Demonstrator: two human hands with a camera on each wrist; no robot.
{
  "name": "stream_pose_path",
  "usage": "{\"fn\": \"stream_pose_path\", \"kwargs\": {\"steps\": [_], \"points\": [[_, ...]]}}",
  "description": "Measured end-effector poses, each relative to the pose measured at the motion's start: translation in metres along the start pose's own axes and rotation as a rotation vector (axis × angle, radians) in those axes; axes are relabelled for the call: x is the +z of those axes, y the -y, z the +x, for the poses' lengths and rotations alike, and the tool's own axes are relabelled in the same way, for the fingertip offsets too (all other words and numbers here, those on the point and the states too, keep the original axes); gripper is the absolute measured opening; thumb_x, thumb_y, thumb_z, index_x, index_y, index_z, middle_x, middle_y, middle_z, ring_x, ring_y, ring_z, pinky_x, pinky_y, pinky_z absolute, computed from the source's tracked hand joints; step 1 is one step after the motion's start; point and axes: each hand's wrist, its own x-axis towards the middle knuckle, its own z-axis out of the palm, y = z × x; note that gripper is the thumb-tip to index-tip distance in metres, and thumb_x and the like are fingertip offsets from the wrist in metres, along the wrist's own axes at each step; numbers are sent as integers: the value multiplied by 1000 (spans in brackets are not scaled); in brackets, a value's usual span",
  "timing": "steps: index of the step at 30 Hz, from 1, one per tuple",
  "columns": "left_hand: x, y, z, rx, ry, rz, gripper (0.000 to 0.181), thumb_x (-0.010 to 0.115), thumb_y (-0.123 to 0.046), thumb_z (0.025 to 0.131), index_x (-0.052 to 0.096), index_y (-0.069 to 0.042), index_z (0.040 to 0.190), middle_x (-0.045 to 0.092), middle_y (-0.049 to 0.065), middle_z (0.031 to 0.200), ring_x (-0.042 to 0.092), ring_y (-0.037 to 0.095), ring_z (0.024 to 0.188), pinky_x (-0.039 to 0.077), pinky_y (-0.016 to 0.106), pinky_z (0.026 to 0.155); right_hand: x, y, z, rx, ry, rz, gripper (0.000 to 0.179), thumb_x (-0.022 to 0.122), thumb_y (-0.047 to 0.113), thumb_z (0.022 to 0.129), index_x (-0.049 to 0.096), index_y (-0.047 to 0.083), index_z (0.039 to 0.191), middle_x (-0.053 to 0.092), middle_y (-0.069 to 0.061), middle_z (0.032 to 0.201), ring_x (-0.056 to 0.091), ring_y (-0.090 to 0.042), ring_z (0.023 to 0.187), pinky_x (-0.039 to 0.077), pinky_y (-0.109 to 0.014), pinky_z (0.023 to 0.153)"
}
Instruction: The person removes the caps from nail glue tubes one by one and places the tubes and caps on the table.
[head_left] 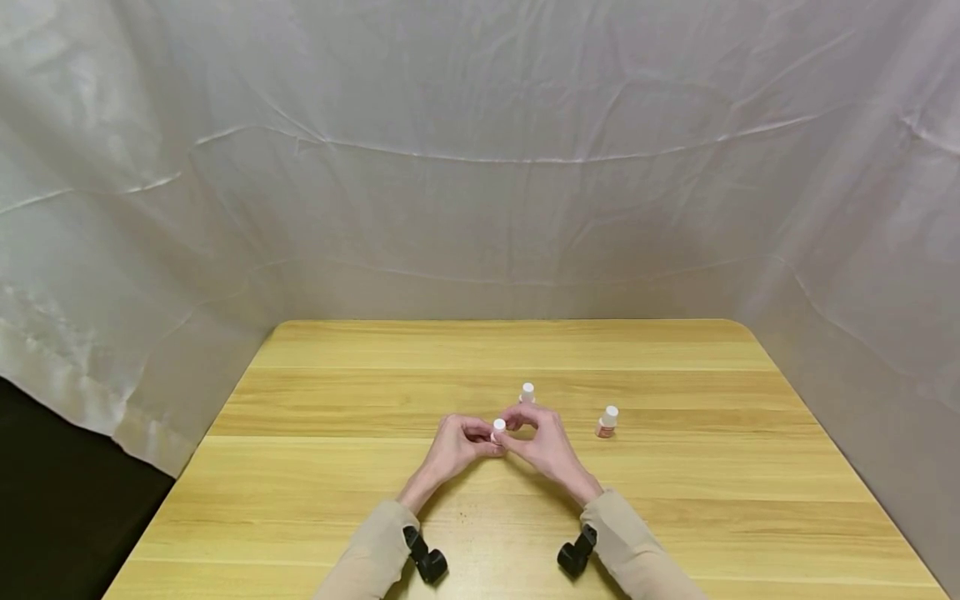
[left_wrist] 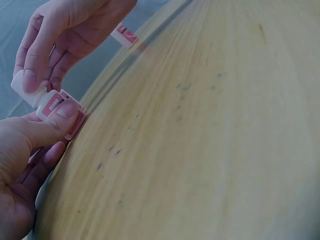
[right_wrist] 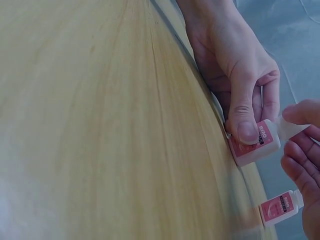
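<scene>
A small white bottle with a pink label stands between my two hands at the middle of the table. Thumb and fingers of my left hand grip the bottle's body low down. From the other side, my right hand pinches its white cap between thumb and fingers. Whether the cap is tight or loosened, I cannot tell. Just behind my right hand is a second bottle, its lower part hidden in the head view. A third capped bottle stands upright to the right.
The wooden table has rounded far corners. Pale grey sheeting hangs behind it and along both sides. A black camera is strapped at the left cuff and another camera at the right cuff.
</scene>
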Motion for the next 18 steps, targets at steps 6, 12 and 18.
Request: {"fn": "stream_pose_path", "kwargs": {"steps": [6,12,18], "points": [[0,1,0,-2,-8,15,23,87,-8,75,79,-3,96,79,16,91,75,25,78,58,17,70,-1,1,0,-6,31,16,23,82,6,81,74,7,102,75,-4,93,67,-21,88,57,-32,85],[-1,1,-1,4,0,30,23,86,-10,77,79,-3,97,79,15,92,74,13,76,59,18,71,1,1,0,8,14,42,28,84,9,79,71,5,104,74,-6,95,67,-19,87,59,-37,83],[-1,3,1,21,7,33,22,86,-11,77,79,-4,97,79,14,90,72,6,73,59,19,70,2,2,2,21,-12,36,25,86,10,78,71,9,98,74,-5,91,67,-13,81,60,-39,80]]}}
